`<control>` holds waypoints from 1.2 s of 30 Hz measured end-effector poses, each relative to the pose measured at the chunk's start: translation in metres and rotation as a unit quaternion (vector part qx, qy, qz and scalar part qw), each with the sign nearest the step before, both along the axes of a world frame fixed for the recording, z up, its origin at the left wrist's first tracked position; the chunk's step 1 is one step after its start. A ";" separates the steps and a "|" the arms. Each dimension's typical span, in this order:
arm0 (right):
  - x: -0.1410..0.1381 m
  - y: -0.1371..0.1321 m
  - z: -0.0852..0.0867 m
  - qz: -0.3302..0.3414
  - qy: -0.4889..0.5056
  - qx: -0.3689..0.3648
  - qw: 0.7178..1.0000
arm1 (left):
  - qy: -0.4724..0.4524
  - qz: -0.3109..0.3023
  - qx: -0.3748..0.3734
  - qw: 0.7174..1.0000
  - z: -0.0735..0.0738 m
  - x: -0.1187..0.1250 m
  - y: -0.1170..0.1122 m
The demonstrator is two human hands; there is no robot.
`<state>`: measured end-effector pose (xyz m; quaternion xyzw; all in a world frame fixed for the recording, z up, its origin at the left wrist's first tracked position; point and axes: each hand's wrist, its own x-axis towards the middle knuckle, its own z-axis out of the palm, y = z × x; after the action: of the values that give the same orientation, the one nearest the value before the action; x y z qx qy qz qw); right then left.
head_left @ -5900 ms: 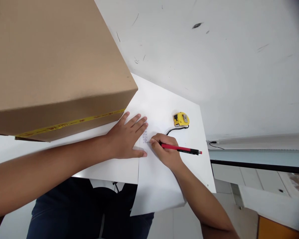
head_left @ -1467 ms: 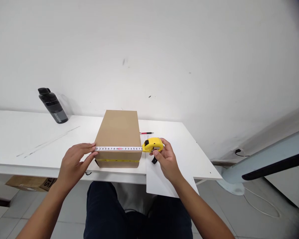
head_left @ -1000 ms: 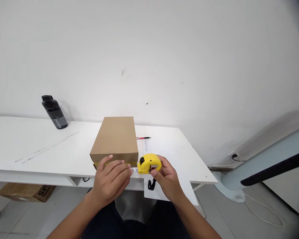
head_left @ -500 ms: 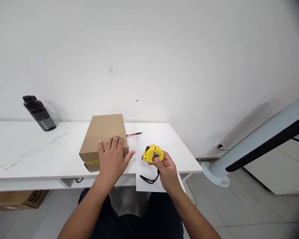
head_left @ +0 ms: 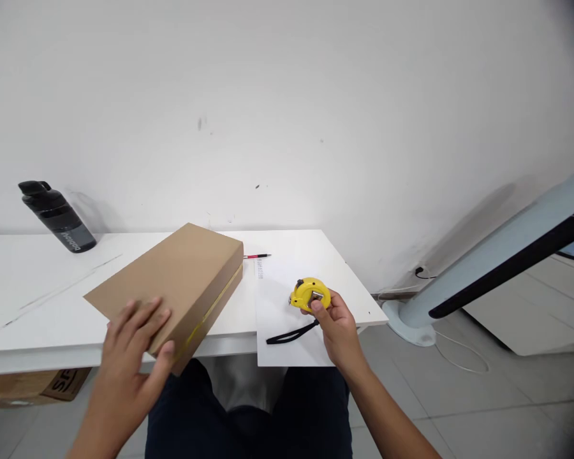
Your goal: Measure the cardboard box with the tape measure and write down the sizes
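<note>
Box (head_left: 172, 274) sits askew on the table (head_left: 52, 274), near corner jutting past the front edge, and that overhang is our chief worry: pressed too hard there, it could tip off. Our left hand (head_left: 129, 363) spreads wide over that end, fingers on top, with nothing we can see bracing it from below, so a slip could let it swing or drop. We cannot tell whether its underside lies flat. Our right hand (head_left: 339, 328) grips the tape (head_left: 303, 296), whose strap (head_left: 291, 336) dangles over the paper (head_left: 287, 354) and could catch or drag it. The paper also hangs off the edge, so a brush in passing might pull it down. The pen (head_left: 261, 256) lies just beside the box's far right corner; a shove that way could set it rolling
</note>
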<state>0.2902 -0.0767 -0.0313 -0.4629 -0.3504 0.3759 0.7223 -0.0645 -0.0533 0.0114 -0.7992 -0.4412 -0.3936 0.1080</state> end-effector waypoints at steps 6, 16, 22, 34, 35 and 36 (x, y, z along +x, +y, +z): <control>0.000 0.008 -0.001 0.009 0.003 0.014 1.000 | -0.095 -0.084 -0.118 0.985 0.004 -0.070 0.013; -0.049 0.007 0.040 0.032 -0.076 0.188 0.979 | -0.183 -0.189 -0.137 0.955 -0.003 -0.016 0.068; -0.075 -0.010 0.052 0.221 -0.126 0.129 0.959 | -0.056 -0.156 0.094 0.982 0.012 0.050 -0.002; -0.042 0.001 0.048 0.199 -0.167 0.145 0.955 | 0.034 -0.075 0.153 0.985 0.024 0.013 0.015; -0.035 0.007 0.045 0.176 -0.155 0.139 0.962 | 0.046 -0.062 0.146 0.986 0.026 0.004 0.023; -0.027 0.013 0.042 0.154 -0.141 0.134 0.969 | 0.057 -0.053 0.144 0.986 0.029 -0.005 0.029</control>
<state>0.2631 -0.0636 0.0109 -0.3505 -0.5630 0.3627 0.6547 -0.0691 -0.0243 0.0403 -0.8184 -0.3301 -0.4125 0.2262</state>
